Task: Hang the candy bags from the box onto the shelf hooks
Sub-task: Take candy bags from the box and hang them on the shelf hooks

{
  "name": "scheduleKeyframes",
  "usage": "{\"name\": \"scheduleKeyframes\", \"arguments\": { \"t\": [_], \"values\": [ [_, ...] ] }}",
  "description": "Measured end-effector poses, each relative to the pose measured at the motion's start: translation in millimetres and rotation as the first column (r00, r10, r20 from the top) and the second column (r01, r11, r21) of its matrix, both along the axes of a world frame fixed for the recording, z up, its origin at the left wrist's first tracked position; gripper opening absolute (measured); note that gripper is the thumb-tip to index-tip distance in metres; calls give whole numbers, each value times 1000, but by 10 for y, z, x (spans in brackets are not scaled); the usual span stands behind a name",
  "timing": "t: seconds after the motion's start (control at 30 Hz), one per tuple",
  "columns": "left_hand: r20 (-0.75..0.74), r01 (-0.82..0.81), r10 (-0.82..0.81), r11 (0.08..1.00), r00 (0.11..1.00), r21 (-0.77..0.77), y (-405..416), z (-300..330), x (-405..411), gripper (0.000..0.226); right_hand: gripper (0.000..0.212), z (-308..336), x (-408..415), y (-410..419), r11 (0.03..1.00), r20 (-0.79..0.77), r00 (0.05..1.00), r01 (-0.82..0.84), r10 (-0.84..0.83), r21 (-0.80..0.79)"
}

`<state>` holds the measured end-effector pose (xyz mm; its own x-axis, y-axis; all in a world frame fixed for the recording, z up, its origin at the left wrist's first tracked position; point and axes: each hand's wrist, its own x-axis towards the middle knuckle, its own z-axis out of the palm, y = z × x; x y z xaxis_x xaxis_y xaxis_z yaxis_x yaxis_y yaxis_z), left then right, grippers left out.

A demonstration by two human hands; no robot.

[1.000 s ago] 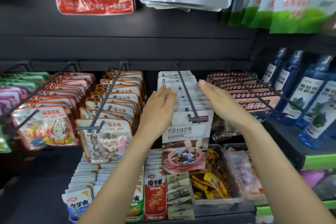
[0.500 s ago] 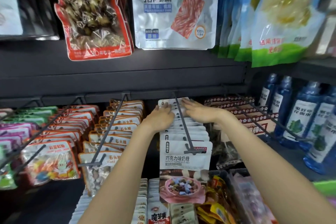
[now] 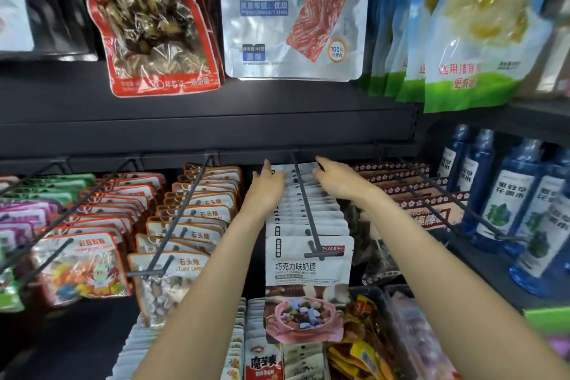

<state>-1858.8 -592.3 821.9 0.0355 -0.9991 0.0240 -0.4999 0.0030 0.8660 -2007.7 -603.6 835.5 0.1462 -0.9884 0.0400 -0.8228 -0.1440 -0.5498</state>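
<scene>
The rearmost bags (image 3: pixel 293 170) are flanked at nine and three o'clock by the left hand (image 3: pixel 267 187) and right hand (image 3: pixel 336 177), fingers relaxed, along the hook (image 3: pixel 303 207).

The candy bags (image 3: pixel 308 268) are shiny, smooth plastic. They hang on a dull, dark metal hook (image 3: pixel 303 207). Right of it, bottles (image 3: pixel 505 194) are glossy blue plastic.

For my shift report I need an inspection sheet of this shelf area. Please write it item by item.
Surface: dark shelf panel, hooks mounted.
Job's things: white candy bags fill the middle hook; box not seen.
Clutter: stone candy bags to the left, blue bottles to the right.
Grippers: left hand and right hand press open on the rear bags.
Cables: nothing seen.
Surroundings: snack pouches hang above.
</scene>
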Motion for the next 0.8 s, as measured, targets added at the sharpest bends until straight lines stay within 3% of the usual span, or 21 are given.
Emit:
{"name": "scheduleKeyframes", "arguments": {
  "t": [0.1,0.33,0.47,0.67,0.8],
  "values": [
    [-116,17,-9,997,993,71,-61,-67,-21,51,51,-44,78,-31,1000,0,1000,-3,3,22],
    [-250,-41,47,999,967,29,-48,-132,24,26,46,-116,44,-20,998,-59,998,33,-36,-53],
    [-258,6,1,1000,966,24,-31,-121,38,64,50,-153,50,-21,999,-77,997,-33,32,-1],
    [-19,18,-20,994,1000,-107,-148,-37,36,50,53,-73,73,-162,996,-59,998,-34,30,-80],
    [219,100,-88,994,972,-46,-297,-98,5,50,50,-60,139,-231,998,-45,998,-45,48,48]
  ]
}}
